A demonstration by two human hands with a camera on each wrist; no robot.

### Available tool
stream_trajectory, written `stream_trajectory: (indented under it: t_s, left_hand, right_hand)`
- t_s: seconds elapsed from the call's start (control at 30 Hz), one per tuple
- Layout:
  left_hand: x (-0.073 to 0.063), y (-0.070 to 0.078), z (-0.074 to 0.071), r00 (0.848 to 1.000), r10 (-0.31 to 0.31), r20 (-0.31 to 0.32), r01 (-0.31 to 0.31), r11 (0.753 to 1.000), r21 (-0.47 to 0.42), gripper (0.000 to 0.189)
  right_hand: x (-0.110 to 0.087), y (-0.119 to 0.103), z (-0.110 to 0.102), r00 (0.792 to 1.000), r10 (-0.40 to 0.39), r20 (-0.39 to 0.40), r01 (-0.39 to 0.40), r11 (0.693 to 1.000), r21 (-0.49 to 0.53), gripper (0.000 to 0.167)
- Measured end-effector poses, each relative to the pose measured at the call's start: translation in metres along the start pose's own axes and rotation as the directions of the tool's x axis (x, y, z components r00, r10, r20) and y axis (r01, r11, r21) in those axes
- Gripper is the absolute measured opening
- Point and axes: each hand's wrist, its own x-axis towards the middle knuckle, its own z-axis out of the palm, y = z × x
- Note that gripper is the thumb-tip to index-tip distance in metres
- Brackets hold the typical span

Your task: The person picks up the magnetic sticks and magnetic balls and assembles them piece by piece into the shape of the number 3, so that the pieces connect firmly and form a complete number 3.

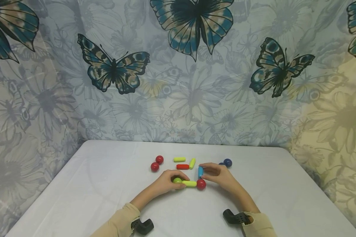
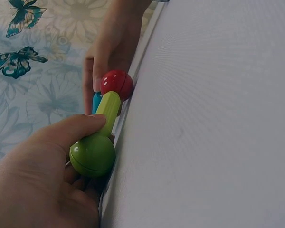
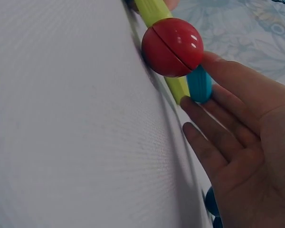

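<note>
My left hand (image 1: 165,181) holds a green ball (image 2: 92,159) joined to a yellow-green rod (image 1: 191,183), its thumb lying along the rod in the left wrist view. A glossy red ball (image 1: 201,184) sits on the rod's far end. My right hand (image 1: 220,175) pinches a short blue rod (image 1: 200,172) between thumb and fingers. This blue rod points away from me, its near end right at the red ball. In the right wrist view the red ball covers part of the blue rod (image 3: 199,85).
Behind the hands lie two loose yellow-green rods (image 1: 179,159) and a red rod (image 1: 182,167). Two red balls (image 1: 157,163) are at the left; dark blue balls (image 1: 227,162) are behind my right hand. The white table (image 1: 106,197) ends at a butterfly-patterned cloth (image 1: 195,115).
</note>
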Motion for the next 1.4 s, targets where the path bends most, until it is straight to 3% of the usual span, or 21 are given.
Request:
stream_trajectory:
  t_s: [0.4,0.47,1.4]
  left_hand:
    - [-0.0014,0.0076,-0.0002,1.000,-0.023,-0.008,0.023,1.000,-0.007,0.023]
    - [-0.0004,0.0028,0.0001,1.000,-0.017,-0.006,0.017,1.000,-0.008,0.022]
    - [-0.0007,0.0034,-0.0003,1.000,-0.016,-0.006,0.016,1.000,-0.019,0.021]
  right_hand:
    - [-0.0009,-0.0004,-0.0010,1.000,0.000,0.006,0.000,1.000,0.006,0.048]
    - [-0.0005,0.0002,-0.0011,1.000,-0.007,0.011,0.007,1.000,0.015,0.049]
    - [-0.0001,0.0008,0.0001,1.000,-0.023,0.007,0.022,0.999,0.037,0.050]
